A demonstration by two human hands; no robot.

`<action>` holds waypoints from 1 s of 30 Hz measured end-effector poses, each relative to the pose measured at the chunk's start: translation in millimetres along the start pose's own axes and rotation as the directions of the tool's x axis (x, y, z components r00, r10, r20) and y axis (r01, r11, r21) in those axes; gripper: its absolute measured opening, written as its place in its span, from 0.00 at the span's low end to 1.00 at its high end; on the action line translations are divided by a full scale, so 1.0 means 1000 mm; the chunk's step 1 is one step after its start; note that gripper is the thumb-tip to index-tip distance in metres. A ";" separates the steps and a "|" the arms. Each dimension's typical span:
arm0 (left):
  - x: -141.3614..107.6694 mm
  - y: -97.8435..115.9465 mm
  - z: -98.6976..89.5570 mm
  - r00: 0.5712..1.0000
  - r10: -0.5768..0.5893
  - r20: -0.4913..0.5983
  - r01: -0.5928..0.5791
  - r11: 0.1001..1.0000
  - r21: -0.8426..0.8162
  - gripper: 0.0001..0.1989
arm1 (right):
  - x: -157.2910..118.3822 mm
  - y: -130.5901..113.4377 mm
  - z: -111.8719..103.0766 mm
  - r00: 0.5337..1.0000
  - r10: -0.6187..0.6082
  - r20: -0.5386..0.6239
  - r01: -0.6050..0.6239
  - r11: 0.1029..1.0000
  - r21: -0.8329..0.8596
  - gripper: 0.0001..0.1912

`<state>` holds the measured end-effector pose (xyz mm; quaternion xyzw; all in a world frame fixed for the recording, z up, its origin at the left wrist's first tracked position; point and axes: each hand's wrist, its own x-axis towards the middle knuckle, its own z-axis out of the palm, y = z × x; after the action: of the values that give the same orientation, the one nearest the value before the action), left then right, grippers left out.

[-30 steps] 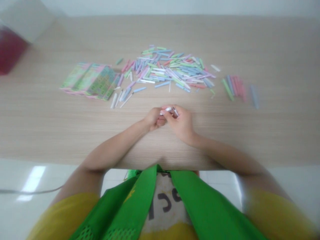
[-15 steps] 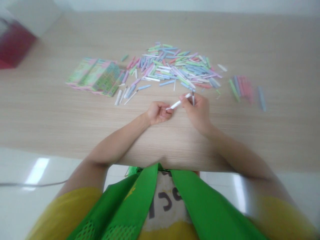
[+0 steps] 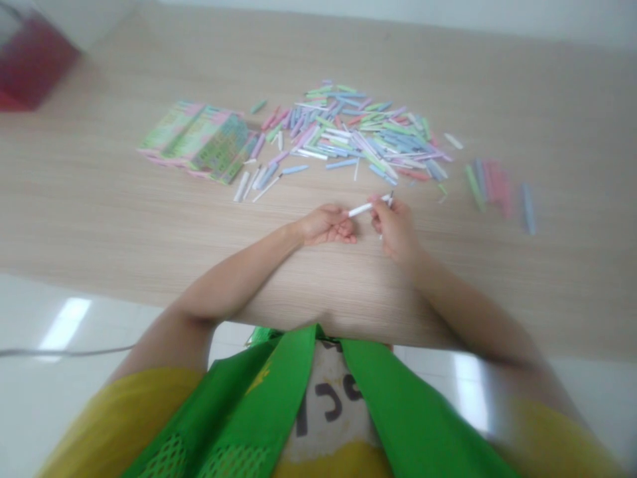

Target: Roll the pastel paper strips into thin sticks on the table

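A slim white pen-like tube (image 3: pixel 360 210) spans the gap between my two hands, over the near part of the table. My left hand (image 3: pixel 328 226) pinches its left end between thumb and finger, the other fingers curled loosely below. At the other end, my right hand (image 3: pixel 395 224) grips the tube near its tip. A thin white stick with a dark tip (image 3: pixel 391 198) also stands up from the right hand's fingers. Beyond the hands lies a wide pile of pastel pen-like pieces (image 3: pixel 348 129), some thick, some thin. Fine detail is blurred.
Green and pink printed boxes (image 3: pixel 194 143) sit left of the pile, with loose pieces (image 3: pixel 256 182) beside them. To the right lie a small row of pink, grey and green pieces (image 3: pixel 490 186) and one blue piece (image 3: pixel 529 208). A red bag (image 3: pixel 37 63) stands far left.
The tube has tilted nearer to level, and my left hand has turned and now pinches its end more closely. My right hand has moved slightly down. The whole view has shifted a little.
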<state>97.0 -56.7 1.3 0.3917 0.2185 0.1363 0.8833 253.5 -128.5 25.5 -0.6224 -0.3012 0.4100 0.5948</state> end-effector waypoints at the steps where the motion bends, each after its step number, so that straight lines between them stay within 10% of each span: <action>1: 0.000 -0.001 -0.001 1.000 0.005 0.022 -0.005 1.000 0.012 0.11 | 0.000 -0.002 0.000 0.999 0.048 0.007 -0.049 0.999 0.016 0.15; 5: 0.001 -0.004 -0.001 0.998 0.001 0.056 -0.002 1.000 0.011 0.17 | -0.001 -0.006 0.000 0.985 0.167 0.035 -0.169 0.985 0.047 0.11; 13: 0.005 -0.005 0.012 0.966 0.113 -0.233 -0.159 0.969 -0.187 0.15 | -0.002 -0.001 0.000 0.990 0.122 0.067 -0.129 0.985 0.114 0.14; 22: 0.008 -0.011 0.013 0.958 0.160 -0.239 -0.208 0.959 -0.194 0.09 | -0.016 -0.018 0.010 0.840 0.300 0.452 -0.451 0.849 0.274 0.19; 26: 0.004 -0.020 0.014 0.833 0.468 -0.295 -0.475 0.879 0.052 0.05 | -0.027 -0.025 0.011 0.828 0.265 0.494 -0.461 0.823 0.331 0.16; 30: -0.015 -0.018 0.024 0.630 0.770 -0.101 -0.644 0.591 0.486 0.13 | -0.033 -0.026 0.007 0.799 0.238 0.552 -0.487 0.794 0.363 0.17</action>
<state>96.5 -89.6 6.4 0.5939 0.1970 0.4897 0.6072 234.6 -150.5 56.3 -0.3775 -0.1955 0.7226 0.5451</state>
